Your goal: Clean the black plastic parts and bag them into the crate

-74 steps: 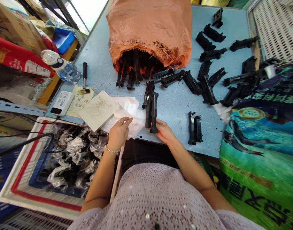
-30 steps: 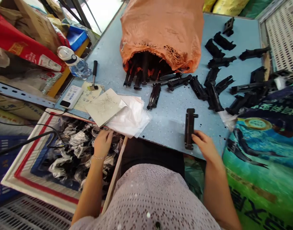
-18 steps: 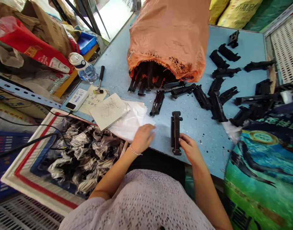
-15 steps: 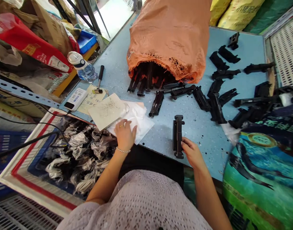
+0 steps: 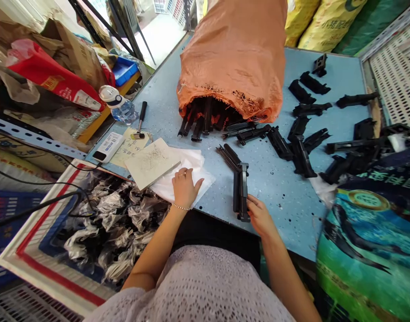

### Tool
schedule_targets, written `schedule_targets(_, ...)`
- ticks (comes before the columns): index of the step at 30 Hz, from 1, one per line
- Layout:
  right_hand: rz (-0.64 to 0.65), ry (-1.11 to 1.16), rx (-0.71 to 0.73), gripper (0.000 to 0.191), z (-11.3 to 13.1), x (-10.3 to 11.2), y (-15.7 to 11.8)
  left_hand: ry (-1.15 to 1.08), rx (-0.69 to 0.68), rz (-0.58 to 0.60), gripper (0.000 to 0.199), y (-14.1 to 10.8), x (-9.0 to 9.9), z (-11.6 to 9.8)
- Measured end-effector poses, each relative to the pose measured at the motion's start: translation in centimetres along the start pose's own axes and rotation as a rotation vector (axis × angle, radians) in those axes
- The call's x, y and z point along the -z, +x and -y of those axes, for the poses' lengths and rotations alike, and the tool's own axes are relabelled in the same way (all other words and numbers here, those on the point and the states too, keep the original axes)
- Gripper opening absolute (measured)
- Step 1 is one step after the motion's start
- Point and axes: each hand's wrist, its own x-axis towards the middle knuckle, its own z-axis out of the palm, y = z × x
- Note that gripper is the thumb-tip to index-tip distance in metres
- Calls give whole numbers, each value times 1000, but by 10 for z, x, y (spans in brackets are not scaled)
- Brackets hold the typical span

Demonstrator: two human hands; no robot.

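fingers of the left hand [image 5: 183, 190] lie spread on a white plastic sheet [image 5: 200, 181]; those of the right hand [image 5: 260, 217] pinch a forked black plastic part [image 5: 242, 192] at the near edge of the pale blue desk [image 5: 272, 192]. many more parts sit in an orange woven sack [image 5: 230, 58], others lie loose at right, and bagged ones fill a red-striped tray [image 5: 53, 281].

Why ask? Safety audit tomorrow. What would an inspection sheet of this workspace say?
surface: light blue speckled workbench, dark spots scattered across it.
job's things: black plastic parts spread on the bench, more in the mouth of an orange woven sack; bagged parts in a tray.
clutter: water bottle, small hammer, paper note.
hands: left hand flat on white plastic sheet; right hand at a black plastic part.
cables: black cable across the tray.
surroundings: white perforated crate, printed sack.
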Motion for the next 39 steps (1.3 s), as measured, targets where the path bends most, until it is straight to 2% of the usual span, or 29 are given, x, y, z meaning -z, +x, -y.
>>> schedule_targets(2, 36, 27, -11, 27, -1, -7, 2, 0, 52, 42, 18, 13, 1, 12)
schedule_targets(4, 77, 55, -13, 28, 0, -16, 5, -113, 102, 78, 10, 25, 2, 23)
schedule_targets(9, 238, 124, -14, 26, 13, -45, 20, -669, 390, 98, 23, 38, 14, 50)
schedule_targets(12, 353, 194, -15, 26, 22, -74, 46, -829, 478, 59, 29, 38, 17, 56)
schedule_targets(14, 417, 240, -35, 28, 27, -99, 69, -901, 460, -3, 32, 38, 17, 53)
schedule_targets(16, 462, 258, -72, 29, 29, -123, 90, -934, 359, -25, 30, 36, 20, 49)
schedule_targets(19, 442, 244, -107, 27, 26, -142, 107, -749, 144, 40, 6, 30, 32, 48)
schedule_targets(20, 424, 239, -108, 26, 23, -142, 108, -625, 83, 59, 7, 27, 37, 50)
schedule_targets(23, 382, 235, -102, 26, 12, -125, 100, -253, -41, 94, 32, 18, 47, 55)
schedule_targets(25, 352, 218, -97, 27, 5, -108, 89, -133, -99, 114, 42, 14, 45, 54)
schedule_targets(29, 252, 183, -51, 31, 4, -79, 62, -167, -153, 105, 51, 13, 34, 43)
schedule_targets(30, 267, 172, -53, 32, 5, -74, 56, -199, -143, 103, 52, 14, 33, 40)
schedule_targets(32, 384, 147, -126, 33, 5, -68, 45, -270, -122, 118, 57, 16, 33, 37)
schedule_targets(35, 561, 170, -309, 28, -2, -68, 42, -335, -131, 139, 65, 15, 39, 36)
schedule_targets(37, 568, 202, -373, 25, -9, -74, 48, -348, -188, 128, 66, 8, 44, 33)
schedule_targets(39, 488, 193, -354, 23, -15, -81, 55, -367, -307, 164, 67, -5, 46, 24)
